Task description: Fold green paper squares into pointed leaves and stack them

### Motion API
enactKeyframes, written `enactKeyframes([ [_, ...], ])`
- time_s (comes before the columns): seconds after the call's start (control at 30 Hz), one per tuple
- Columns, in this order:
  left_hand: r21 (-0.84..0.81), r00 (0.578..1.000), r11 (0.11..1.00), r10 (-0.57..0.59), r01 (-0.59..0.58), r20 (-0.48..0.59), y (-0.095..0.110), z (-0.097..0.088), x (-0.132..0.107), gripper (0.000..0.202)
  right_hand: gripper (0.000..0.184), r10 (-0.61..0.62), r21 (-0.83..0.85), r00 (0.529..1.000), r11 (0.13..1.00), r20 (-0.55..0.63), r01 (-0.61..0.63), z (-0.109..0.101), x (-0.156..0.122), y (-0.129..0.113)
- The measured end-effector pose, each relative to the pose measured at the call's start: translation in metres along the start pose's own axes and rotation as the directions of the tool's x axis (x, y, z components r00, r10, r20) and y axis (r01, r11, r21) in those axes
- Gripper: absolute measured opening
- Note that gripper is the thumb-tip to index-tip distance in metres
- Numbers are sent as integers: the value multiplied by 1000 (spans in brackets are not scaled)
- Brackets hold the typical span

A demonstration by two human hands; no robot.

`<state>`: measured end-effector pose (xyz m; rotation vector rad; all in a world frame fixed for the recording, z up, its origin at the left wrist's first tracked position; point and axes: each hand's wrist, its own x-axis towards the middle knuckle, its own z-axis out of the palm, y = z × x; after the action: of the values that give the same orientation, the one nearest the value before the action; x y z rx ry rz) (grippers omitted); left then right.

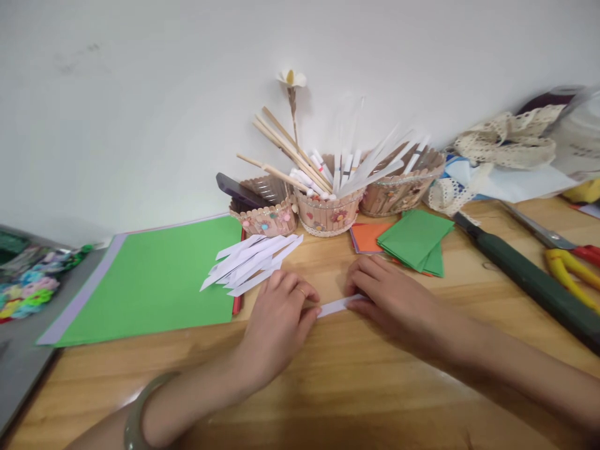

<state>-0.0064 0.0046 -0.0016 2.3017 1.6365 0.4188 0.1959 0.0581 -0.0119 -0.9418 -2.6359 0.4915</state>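
Low over the wooden table, a narrow white paper strip (336,306) stretches between my two hands. My left hand (281,325) pinches its left end between thumb and fingers. The right end sits in the closed fingers of my right hand (387,294); both ends of the strip are covered by fingers. Just beyond my left hand lies a loose pile of folded white paper strips (253,259) with slanted ends, partly on a stack of green paper (164,281). Behind my right hand are small green paper squares (417,240) on top of orange paper (370,237).
Along the wall stand decorated wooden holders (328,215) with sticks, markers and clear strips. A white flower (292,79) rises from them. At right lie a long dark green tool (529,275), yellow-handled scissors (562,269) and lace ribbon (506,144). Colourful trinkets (35,287) sit far left.
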Motion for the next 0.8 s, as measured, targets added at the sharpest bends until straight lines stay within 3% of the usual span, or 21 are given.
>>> enactKeyframes([
  [0.1, -38, 999, 998, 48, -49, -24, 1, 2, -1, 12, 5, 6, 8, 1000, 1000, -1, -6, -2, -1, -2],
  [0.2, -87, 996, 993, 78, -80, -34, 1, 3, 0, 5, 8, 18, 42, 1000, 999, -24, -17, -4, -4, -5],
  [0.33, -207, 997, 977, 34, -47, -66, 1, 2, 0, 8, 10, 41, 98, 995, 995, -87, -33, -4, -7, -8],
  [0.5, -332, 999, 943, -39, 25, -36, 4, 4, -3, 9, 23, -91, 179, 989, 978, -117, 111, -2, -8, -16],
  [0.63, -523, 997, 849, -65, 71, 31, 8, 4, -4, 8, 27, -127, 189, 981, 970, -146, 153, -4, -9, -24],
  [0.8, -572, 997, 819, -76, 47, -28, 8, 6, -5, 13, 25, -160, 212, 974, 958, -158, 192, -7, -10, -26],
])
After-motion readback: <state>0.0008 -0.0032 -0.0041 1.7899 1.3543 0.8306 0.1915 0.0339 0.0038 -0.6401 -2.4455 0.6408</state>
